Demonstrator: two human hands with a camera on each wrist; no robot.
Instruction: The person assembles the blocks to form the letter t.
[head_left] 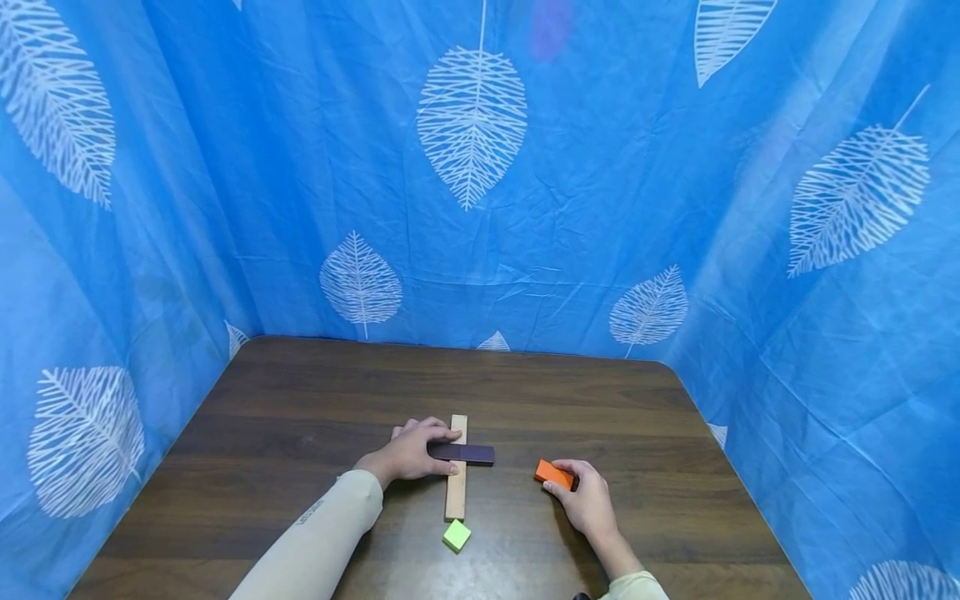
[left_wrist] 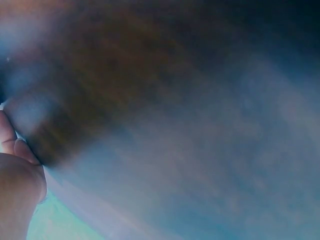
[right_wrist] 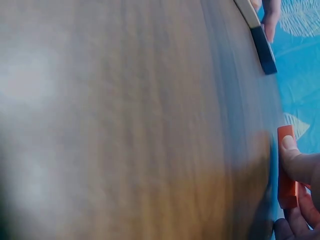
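A pale wooden strip (head_left: 456, 493) lies lengthwise on the table, with a dark purple bar (head_left: 477, 455) across it made of two pieces end to end. Around the bar's left end my left hand (head_left: 411, 450) spreads its thumb and index finger, one on each side of the bar, fingertips right at the wooden strip. Farther right, my right hand (head_left: 588, 498) pinches an orange rectangular block (head_left: 553, 474) between thumb and fingers; in the right wrist view the thumb presses on the orange block's (right_wrist: 287, 195) side. A lime-green block (head_left: 456, 536) sits just below the strip's near end.
The brown wood-grain table (head_left: 337, 392) has rounded far corners. A blue curtain (head_left: 570, 208) with white leaf prints hangs behind it and along both sides. The left wrist view is mostly a blur, with part of a hand (left_wrist: 20, 185) at its left edge.
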